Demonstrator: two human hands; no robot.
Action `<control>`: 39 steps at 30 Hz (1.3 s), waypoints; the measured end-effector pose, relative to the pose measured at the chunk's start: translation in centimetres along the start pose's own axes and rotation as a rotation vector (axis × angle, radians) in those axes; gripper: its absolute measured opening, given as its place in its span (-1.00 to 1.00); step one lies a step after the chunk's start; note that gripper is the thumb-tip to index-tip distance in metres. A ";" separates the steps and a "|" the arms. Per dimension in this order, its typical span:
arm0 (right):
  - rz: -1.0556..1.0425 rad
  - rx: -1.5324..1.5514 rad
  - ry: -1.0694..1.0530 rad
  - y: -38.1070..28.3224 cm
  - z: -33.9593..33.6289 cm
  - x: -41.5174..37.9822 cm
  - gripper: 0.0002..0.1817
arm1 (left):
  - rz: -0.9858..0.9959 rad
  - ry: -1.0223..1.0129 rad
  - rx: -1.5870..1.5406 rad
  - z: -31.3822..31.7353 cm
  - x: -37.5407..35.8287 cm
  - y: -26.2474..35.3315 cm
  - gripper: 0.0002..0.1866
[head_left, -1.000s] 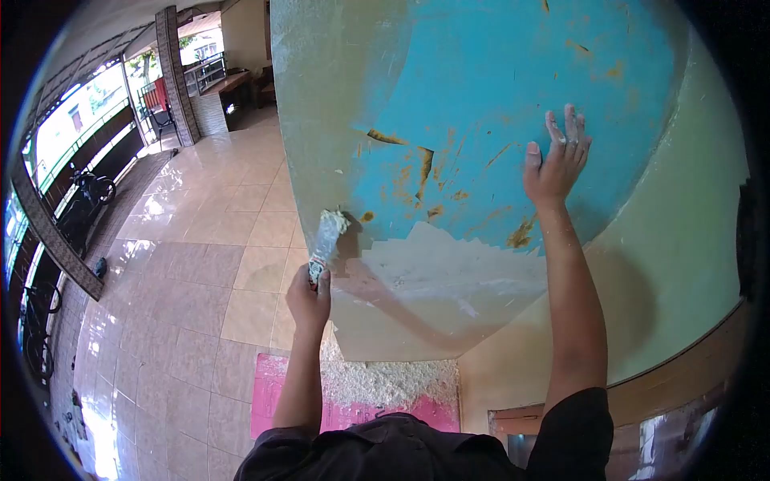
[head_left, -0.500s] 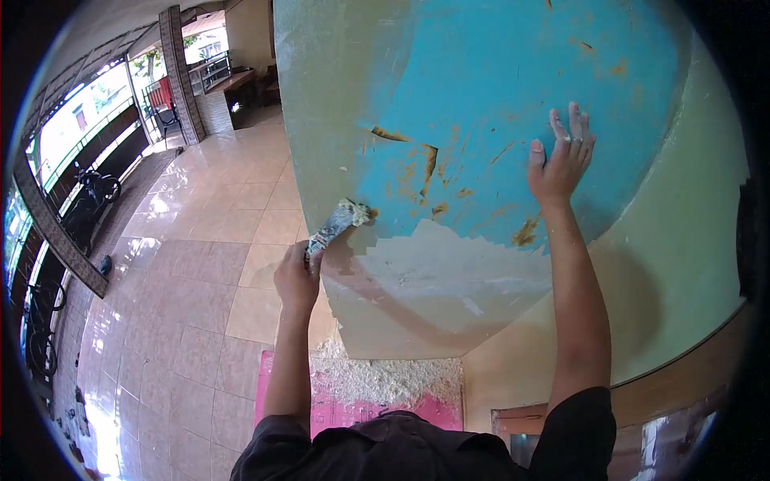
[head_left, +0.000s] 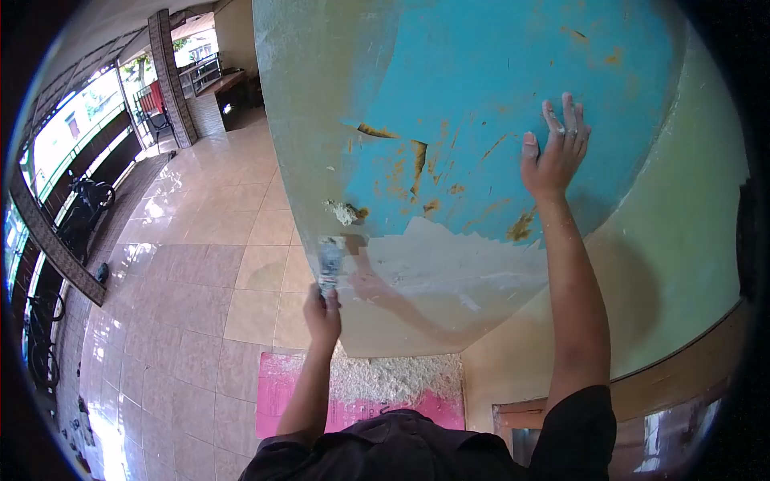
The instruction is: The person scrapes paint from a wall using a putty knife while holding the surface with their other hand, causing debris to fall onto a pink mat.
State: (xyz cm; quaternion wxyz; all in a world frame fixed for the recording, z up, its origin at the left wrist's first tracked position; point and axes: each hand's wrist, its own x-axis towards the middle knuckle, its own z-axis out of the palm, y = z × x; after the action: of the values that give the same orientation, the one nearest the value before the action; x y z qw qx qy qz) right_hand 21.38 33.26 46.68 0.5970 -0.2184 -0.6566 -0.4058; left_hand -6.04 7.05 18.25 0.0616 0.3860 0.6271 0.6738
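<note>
My left hand point(head_left: 323, 306) grips the handle of a putty knife point(head_left: 330, 258), whose paint-caked blade points up against the wall's left edge. Just above the blade a lump of loosened paint point(head_left: 345, 212) clings to the wall. My right hand point(head_left: 552, 156) is pressed flat, fingers spread, on the blue painted wall point(head_left: 513, 72). Between my hands the blue coat carries brown chips and cracks. Below it lies a scraped bare patch point(head_left: 441, 272) of pale plaster.
A pink sheet point(head_left: 277, 393) on the floor under the wall holds a heap of white paint scrapings point(head_left: 393, 378). Glossy beige floor tiles point(head_left: 184, 272) stretch left toward a railing, a parked motorbike point(head_left: 84, 196) and a tiled column point(head_left: 170, 72). A wooden frame point(head_left: 682, 369) runs low right.
My left hand has dropped lower with the putty knife, its blade turning upright, leaving a lump of paint on the wall above it. My right hand stays flat on the blue wall.
</note>
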 end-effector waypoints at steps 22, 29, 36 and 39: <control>0.011 -0.012 -0.022 0.0 0.1 -0.1 -0.50 | 0.259 -0.011 0.193 -2.3 3.9 7.3 -0.78; 0.015 -0.019 -0.013 -0.2 0.0 0.0 -0.51 | 0.160 -0.068 0.173 -2.5 2.3 5.4 -0.77; 0.004 -0.029 -0.013 -0.1 0.1 -0.1 -0.51 | -0.103 -0.221 -0.344 -1.8 1.3 3.7 -0.66; 0.002 -0.030 -0.006 -0.1 0.2 -0.1 -0.51 | 0.140 -0.155 -0.062 -1.2 2.8 4.8 -0.70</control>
State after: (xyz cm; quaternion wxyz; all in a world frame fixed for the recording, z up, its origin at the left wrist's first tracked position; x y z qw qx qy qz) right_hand 21.18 33.33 46.58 0.5923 -0.2293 -0.6518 -0.4144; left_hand -6.78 6.66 23.87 0.0747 0.4779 0.5708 0.6635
